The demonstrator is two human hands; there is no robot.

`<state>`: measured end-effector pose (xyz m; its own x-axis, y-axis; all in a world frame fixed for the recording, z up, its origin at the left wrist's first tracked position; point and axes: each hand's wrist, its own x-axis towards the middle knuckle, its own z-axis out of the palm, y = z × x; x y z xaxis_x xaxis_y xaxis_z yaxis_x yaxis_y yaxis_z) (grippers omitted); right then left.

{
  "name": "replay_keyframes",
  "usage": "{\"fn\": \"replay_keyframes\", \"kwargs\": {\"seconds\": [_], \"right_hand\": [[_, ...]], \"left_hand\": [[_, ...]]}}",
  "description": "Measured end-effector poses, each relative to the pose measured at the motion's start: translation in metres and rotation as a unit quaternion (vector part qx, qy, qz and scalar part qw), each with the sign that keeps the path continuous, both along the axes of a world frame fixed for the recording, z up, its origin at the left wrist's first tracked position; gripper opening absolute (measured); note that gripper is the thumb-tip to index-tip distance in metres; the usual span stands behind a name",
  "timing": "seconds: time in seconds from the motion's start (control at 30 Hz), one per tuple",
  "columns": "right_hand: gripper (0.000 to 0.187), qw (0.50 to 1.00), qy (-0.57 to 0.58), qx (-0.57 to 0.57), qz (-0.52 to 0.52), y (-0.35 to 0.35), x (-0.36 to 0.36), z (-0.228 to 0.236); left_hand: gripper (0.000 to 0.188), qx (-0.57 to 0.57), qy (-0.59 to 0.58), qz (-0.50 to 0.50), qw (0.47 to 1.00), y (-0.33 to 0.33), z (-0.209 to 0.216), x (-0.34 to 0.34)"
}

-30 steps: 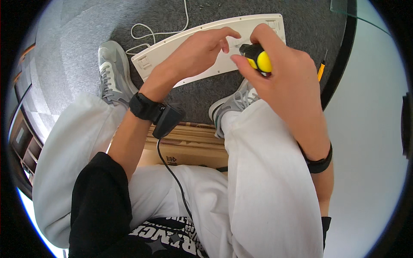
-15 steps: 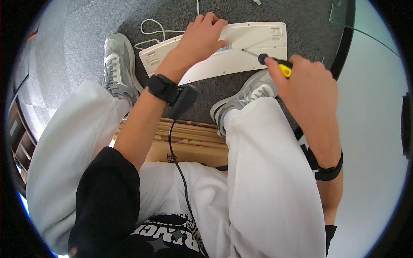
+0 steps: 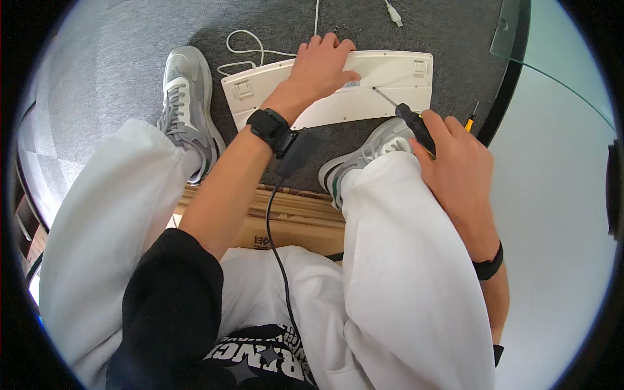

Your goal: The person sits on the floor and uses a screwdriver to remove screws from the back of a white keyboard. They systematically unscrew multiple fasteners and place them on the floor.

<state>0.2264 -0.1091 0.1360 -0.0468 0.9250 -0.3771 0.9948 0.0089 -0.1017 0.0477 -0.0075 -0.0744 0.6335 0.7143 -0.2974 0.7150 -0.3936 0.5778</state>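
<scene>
A white keyboard (image 3: 312,112) lies upside down on the grey carpet, showing its back with small screw holes, a label and flip-out feet. My left hand (image 3: 320,70) rests on it left of its middle, fingers apart and reaching over the far edge, thumb stretched across the back. In my right hand (image 3: 457,162) is a screwdriver (image 3: 415,127) with a black and yellow handle, fingers closed round it. The shaft slants up and left, its tip at a spot near the middle of the keyboard's back. I cannot tell whether the tip sits in a screw.
A white cable (image 3: 244,34) loops beyond the keyboard, and a white USB plug (image 3: 394,14) lies farther off. To the right is a second, yellow-handled screwdriver (image 3: 470,123). My shoes (image 3: 188,97) flank the keyboard; a cardboard box (image 3: 292,231) is beneath me. A glass panel (image 3: 552,71) stands far right.
The view has shifted a little. My right hand has come lower and nearer to me around the screwdriver handle, which slants more steeply. My left hand keeps its place on the keyboard.
</scene>
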Motion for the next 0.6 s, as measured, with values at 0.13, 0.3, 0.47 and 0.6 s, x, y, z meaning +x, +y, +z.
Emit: {"fn": "replay_keyframes", "kwargs": {"seconds": [0.13, 0.3, 0.47, 0.6], "right_hand": [[0.033, 0.997, 0.025, -0.028, -0.071, -0.012, 0.009, -0.004], [0.031, 0.982, 0.087, -0.04, -0.161, -0.027, 0.019, -0.011], [0.035, 0.972, 0.138, 0.008, -0.188, -0.04, 0.028, -0.018], [0.036, 0.968, 0.155, 0.021, -0.199, -0.048, 0.03, -0.025]], "left_hand": [[0.055, -0.004, 0.0, -0.001, 1.0, 0.002, 0.004, 0.001], [0.055, -0.006, 0.002, -0.012, 1.0, 0.003, 0.005, -0.001], [0.054, 0.019, -0.008, -0.017, 1.0, 0.001, 0.001, -0.002], [0.054, 0.017, -0.001, -0.022, 1.0, 0.002, -0.001, -0.002]]}}
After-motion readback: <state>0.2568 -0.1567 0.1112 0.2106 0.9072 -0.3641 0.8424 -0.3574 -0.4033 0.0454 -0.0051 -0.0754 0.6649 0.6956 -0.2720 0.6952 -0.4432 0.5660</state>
